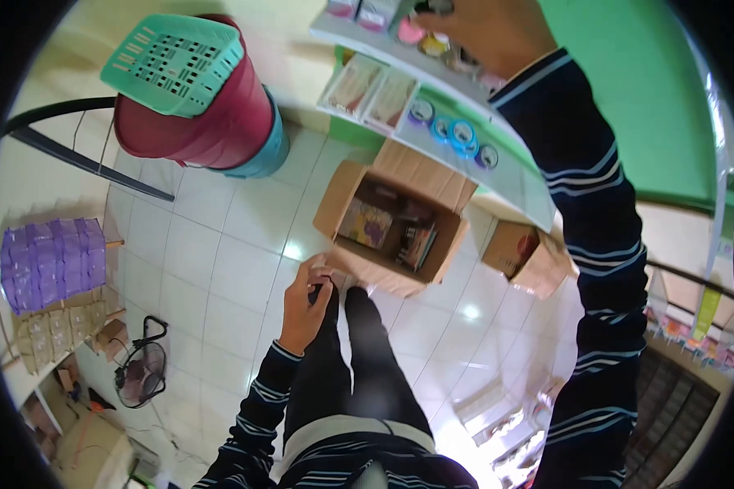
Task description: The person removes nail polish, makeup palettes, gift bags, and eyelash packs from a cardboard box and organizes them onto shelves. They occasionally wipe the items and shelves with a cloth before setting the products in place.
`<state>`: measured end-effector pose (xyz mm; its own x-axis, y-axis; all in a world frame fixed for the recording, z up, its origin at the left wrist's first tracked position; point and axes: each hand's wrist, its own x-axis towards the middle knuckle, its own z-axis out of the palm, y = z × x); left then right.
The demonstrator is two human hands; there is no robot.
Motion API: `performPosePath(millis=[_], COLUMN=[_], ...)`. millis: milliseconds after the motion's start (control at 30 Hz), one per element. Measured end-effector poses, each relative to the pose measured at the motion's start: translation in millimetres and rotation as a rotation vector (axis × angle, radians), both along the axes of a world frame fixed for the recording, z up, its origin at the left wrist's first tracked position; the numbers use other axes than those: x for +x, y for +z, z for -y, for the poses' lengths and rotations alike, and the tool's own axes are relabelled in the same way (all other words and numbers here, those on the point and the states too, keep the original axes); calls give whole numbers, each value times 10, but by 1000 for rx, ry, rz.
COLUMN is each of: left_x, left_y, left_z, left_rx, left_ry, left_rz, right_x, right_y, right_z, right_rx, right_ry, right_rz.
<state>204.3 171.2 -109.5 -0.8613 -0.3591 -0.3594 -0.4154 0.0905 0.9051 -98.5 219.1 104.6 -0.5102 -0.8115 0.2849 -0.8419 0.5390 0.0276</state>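
Note:
My right hand (497,33) is raised over the upper white shelf (457,77), its fingers closed around a small dark round item (437,6), partly cut off by the frame's top. Just below those fingers, a pink round item (411,33) and a yellowish one (435,45) sit on the shelf. Low in front of my thigh, my left hand (303,310) has loosely bent fingers, thumb apart, and nothing visible in it. An opened cardboard box (344,200) stands on the floor ahead, holding a patterned packet (367,225) and other packages (416,246).
Blue-rimmed round containers (463,134) and clear trays (391,98) occupy the lower shelf. A smaller carton (510,248) stands beneath. To the left are a maroon bin (159,134) topped by a green basket (212,81), hanging purple packets (53,261) and a small fan (141,375).

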Motion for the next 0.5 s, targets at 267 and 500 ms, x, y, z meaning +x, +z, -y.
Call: performPosePath(millis=[267,500], left_x=[103,270], left_y=[-233,-1334], left_z=[-69,-723], left_rx=[7,198], left_ry=[-26,-87], left_rz=[83,158], right_x=[892,1728], right_y=[-538,-4077], right_z=[-918,-2185], right_rx=[-669,-487], right_ry=[-287,-905], right_rz=[108,937])
